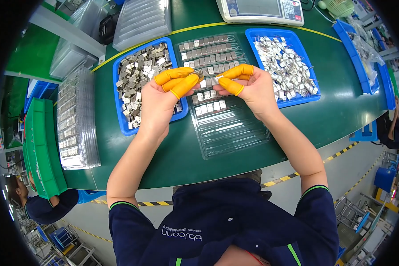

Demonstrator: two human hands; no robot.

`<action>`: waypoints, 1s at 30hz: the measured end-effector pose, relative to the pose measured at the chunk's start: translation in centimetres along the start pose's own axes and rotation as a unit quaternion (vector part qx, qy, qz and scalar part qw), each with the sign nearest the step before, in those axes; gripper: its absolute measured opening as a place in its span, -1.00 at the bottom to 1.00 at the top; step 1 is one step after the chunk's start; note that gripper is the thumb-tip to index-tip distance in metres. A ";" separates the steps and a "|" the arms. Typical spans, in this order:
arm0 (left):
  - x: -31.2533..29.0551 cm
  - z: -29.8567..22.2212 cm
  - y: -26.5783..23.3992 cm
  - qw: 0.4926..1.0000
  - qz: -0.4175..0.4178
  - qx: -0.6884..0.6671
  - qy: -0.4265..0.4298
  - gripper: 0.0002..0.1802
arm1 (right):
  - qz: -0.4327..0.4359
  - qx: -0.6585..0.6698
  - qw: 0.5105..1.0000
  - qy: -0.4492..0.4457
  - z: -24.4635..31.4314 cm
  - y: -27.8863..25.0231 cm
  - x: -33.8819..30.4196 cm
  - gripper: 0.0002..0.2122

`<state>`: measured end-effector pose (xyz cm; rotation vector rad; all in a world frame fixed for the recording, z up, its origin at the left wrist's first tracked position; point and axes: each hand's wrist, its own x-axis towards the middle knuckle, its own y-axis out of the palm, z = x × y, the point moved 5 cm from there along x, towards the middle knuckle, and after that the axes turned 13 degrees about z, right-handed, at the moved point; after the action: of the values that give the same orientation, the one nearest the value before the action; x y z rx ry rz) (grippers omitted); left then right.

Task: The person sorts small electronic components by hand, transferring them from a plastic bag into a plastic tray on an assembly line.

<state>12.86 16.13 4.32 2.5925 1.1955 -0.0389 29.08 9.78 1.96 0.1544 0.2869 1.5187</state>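
Currently we have both hands raised over the clear plastic tray (228, 128) on the green table (332, 115). Our left hand (162, 99) wears orange finger cots, with its fingers (175, 75) curled narrow and pinched toward the middle. Our right hand (248, 86), also in orange cots, pinches a small silvery metal part (213, 80) between thumb and forefinger. The left fingertips meet that part from the other side, so both hands grip it together. The part sits just above the tray's upper rows, between the two hands.

The tray's upper rows are filled with like parts; its lower rows show bare. Just left of the tray, a blue bin (126, 126) holds a loose heap of metal pieces, partly hidden by our left hand. Just right of it, a second blue bin (297, 99) holds lighter parts with thin leads. A weighing scale (261, 9) stands at the table's far edge. A stack of clear trays (75, 119) lies well left, with green crates (42, 146) beyond it.
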 end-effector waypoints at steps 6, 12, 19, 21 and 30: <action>0.0 0.1 0.3 0.997 0.009 0.071 0.012 -0.72 | 0.016 -0.013 0.999 -0.030 -0.7 0.2 0.1 -0.87; -0.2 0.6 0.2 0.993 -0.007 0.102 0.049 -0.76 | 0.067 -0.084 0.993 -0.037 -0.6 2.1 -1.1 -0.84; -0.1 0.8 1.0 0.988 0.048 0.145 0.008 -0.76 | 0.011 -0.090 0.991 -0.101 0.4 0.8 -1.4 -0.78; -0.1 0.9 0.9 0.992 0.044 0.116 0.021 -0.76 | -0.022 -0.104 0.990 -0.090 0.5 0.4 -1.6 -0.77; -0.5 0.7 1.1 0.995 0.039 0.090 0.030 -0.75 | -0.034 -0.062 0.995 -0.070 0.3 0.4 -1.2 -0.80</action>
<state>13.41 14.92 3.95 2.8144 1.1575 -0.0568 28.75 8.66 2.47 0.1512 0.0848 1.4463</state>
